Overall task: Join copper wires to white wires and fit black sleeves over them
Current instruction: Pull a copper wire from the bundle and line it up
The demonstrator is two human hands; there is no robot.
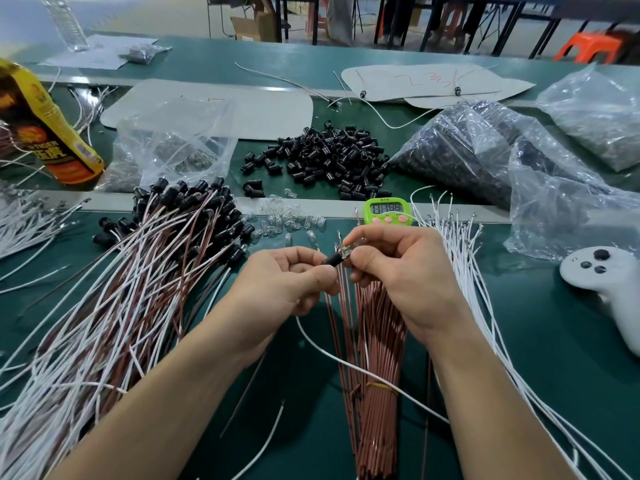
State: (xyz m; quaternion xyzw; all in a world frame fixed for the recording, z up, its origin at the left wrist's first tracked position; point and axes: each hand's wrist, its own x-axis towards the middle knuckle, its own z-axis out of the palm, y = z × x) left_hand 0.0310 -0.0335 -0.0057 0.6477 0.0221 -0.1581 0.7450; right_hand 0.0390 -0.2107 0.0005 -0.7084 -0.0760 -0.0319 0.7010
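A green counter point(540, 341) in a workshop, stools and table legs behind it, carries the whole job. At its middle your left hand point(291, 278) pinches a black sleeve point(331, 260) between thumb and forefinger. Your right hand point(398, 268) pinches what looks like a small clear bulb point(347, 252) at the sleeve's mouth, thin leads standing just above it. Both grips are pressed tight, no finger spread. A white wire point(346, 362) trails from under the left hand across the banded copper wire bundle point(377, 341) lying beneath your hands.

The step in hand appears to be seating the joined ends inside the sleeve. Hold sleeve and bulb on one line and push straight. A tilt would likely bend the fine leads, and the trailing wire needs slack.

Room is tight. The finished assemblies point(166, 244) fan out to your left and the loose white wires point(464, 258) to your right, while the green timer point(388, 211) sits just behind your knuckles. The sleeve pile point(332, 157) lies farther back, and the white game controller point(609, 275) well off to the right. The barest green shows between those white wires and the controller.
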